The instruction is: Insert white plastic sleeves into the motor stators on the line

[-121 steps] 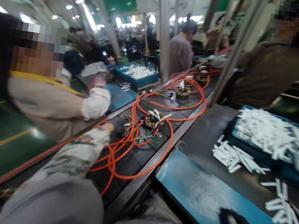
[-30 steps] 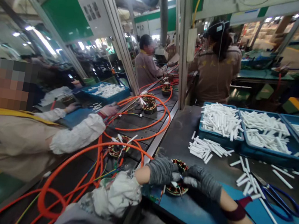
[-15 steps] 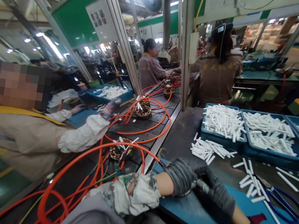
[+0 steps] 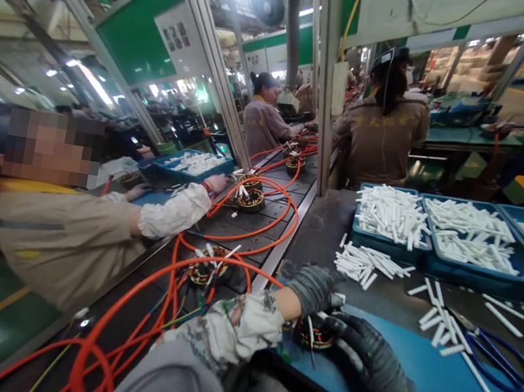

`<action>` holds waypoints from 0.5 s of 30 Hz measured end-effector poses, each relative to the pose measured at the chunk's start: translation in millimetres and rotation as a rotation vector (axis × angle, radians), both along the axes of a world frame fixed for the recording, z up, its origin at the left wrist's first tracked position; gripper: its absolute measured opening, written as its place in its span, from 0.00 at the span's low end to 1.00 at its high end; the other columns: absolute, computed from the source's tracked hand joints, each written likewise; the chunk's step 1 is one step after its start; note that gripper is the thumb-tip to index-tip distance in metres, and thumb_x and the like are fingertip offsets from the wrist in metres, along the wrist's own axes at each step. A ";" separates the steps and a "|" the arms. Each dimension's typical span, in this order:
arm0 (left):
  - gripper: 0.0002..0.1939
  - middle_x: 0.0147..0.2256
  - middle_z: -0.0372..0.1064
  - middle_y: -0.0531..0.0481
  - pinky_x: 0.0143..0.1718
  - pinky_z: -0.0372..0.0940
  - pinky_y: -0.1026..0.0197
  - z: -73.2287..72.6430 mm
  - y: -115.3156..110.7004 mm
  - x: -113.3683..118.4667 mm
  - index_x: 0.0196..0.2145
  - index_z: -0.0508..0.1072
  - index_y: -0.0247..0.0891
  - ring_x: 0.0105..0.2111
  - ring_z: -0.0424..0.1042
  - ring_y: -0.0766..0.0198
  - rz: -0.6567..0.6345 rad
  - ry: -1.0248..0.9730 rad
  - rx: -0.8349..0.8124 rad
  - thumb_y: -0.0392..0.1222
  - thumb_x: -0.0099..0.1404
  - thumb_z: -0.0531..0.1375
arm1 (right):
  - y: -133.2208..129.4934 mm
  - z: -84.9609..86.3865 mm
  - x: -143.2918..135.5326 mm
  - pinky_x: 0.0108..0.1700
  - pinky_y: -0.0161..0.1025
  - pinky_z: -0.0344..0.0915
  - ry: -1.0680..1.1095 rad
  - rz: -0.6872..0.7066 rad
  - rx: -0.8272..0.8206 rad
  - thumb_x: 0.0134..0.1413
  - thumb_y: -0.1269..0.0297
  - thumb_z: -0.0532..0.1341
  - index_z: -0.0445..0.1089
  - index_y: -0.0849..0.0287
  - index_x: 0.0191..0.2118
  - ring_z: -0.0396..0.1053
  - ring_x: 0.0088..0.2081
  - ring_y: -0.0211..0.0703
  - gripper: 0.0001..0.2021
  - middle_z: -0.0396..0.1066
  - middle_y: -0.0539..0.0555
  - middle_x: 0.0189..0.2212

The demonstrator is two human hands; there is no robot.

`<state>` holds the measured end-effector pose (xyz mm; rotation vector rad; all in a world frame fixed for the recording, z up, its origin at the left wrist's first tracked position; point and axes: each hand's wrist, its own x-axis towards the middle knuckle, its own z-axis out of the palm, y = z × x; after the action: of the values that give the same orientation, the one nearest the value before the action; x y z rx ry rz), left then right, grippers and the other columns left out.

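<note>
The wound stator [image 4: 318, 337] is partly covered by gray-gloved fingers: its upper left by the left hand [image 4: 311, 291], its right side by the right hand [image 4: 372, 359]. The left fingers are curled, their tips hidden, so their opening and any hold cannot be told. The right fingers are half bent over the ring's rim; whether it is gripped is not shown. Thin white leads are seen between the hands, their ends hard to make out.

Below the fingers, the dark front edge of the blue mat [image 4: 436, 382] is met by the wearer's clothing. Bare mat is left open to the right of the right fingers, up to the blue-handled scissors [image 4: 499, 363], whose blades are partly covered by loose white tubes [image 4: 441, 320]. Beyond the fingertips, dark tabletop [image 4: 318, 231] is left open before the blue trays [image 4: 483, 274], the farthest right cut off by the view. Left of the left fingers, a metal rail [image 4: 287, 243] is crossed by orange cable [image 4: 127, 294], and a co-worker's sleeve [image 4: 174, 212] is extended over the line.
</note>
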<state>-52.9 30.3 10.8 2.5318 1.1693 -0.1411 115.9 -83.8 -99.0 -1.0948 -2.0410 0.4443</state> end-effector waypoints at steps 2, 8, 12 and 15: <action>0.21 0.55 0.72 0.44 0.56 0.66 0.52 -2.2 -8.5 -14.3 0.54 0.76 0.43 0.51 0.74 0.52 -0.111 -0.087 0.053 0.52 0.66 0.61 | 5.5 -4.8 7.5 0.55 0.47 0.74 0.043 0.051 -0.074 0.68 0.56 0.54 0.69 0.46 0.61 0.75 0.53 0.49 0.19 0.76 0.56 0.53; 0.25 0.62 0.65 0.45 0.63 0.60 0.44 -19.8 -21.8 -41.0 0.58 0.73 0.48 0.63 0.62 0.47 -0.345 -0.083 0.138 0.53 0.65 0.63 | 19.5 -1.2 23.1 0.59 0.52 0.69 0.173 0.179 -0.320 0.66 0.54 0.57 0.71 0.49 0.59 0.73 0.55 0.51 0.19 0.74 0.56 0.55; 0.24 0.63 0.64 0.43 0.64 0.59 0.45 -27.2 -19.9 -37.3 0.61 0.70 0.42 0.64 0.60 0.48 -0.411 -0.054 0.161 0.49 0.70 0.58 | 32.1 11.7 11.4 0.59 0.54 0.69 0.294 0.288 -0.447 0.68 0.54 0.53 0.69 0.53 0.60 0.73 0.55 0.52 0.20 0.74 0.59 0.56; 0.24 0.63 0.64 0.44 0.63 0.60 0.49 -25.5 -14.2 -41.5 0.62 0.68 0.43 0.63 0.63 0.50 -0.468 -0.068 0.168 0.51 0.71 0.56 | 41.0 21.4 3.9 0.60 0.54 0.67 0.304 0.350 -0.464 0.68 0.54 0.54 0.69 0.52 0.61 0.72 0.56 0.51 0.20 0.72 0.58 0.58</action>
<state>-94.4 16.1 -14.6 2.8930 0.5654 -0.0711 119.9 -42.8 -77.6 -0.8526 -1.8998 1.2332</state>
